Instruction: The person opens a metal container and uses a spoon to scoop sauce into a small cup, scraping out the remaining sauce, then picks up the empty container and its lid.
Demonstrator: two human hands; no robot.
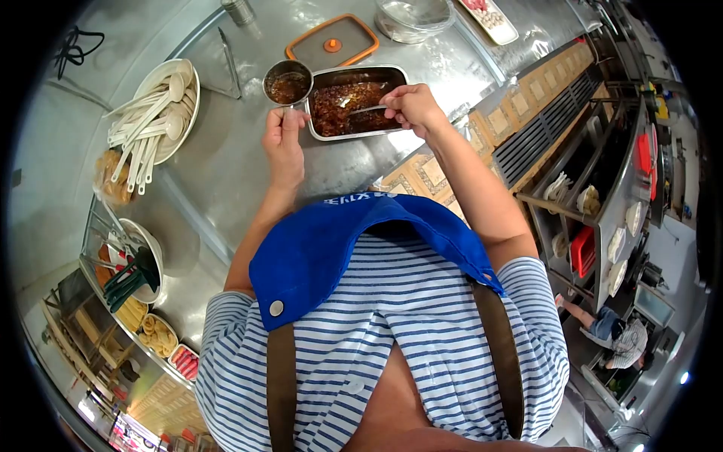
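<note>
My left hand (285, 139) is closed on the near side of a small round metal cup (300, 96), which has dark reddish-brown sauce in it. The cup is beside the left rim of a rectangular metal tray (360, 136) containing chunky, oily sauce (331, 102) of the same colour. Above the tray's right side, my right hand (413, 108) pinches a thin spoon (369, 109) whose far end reaches into the sauce. How deep that end sits is hard to make out. Behind the tray lies an orange-rimmed lid (331, 47) with an orange knob.
On the steel table (203, 181), a white bowl (193, 117) of long-handled spoons stands left, near tongs (229, 62). A clear bowl (414, 20) and white tray (497, 29) are behind. Lower left are noodles (157, 335) and a utensil bowl (153, 245). Another person (625, 339) stands far right.
</note>
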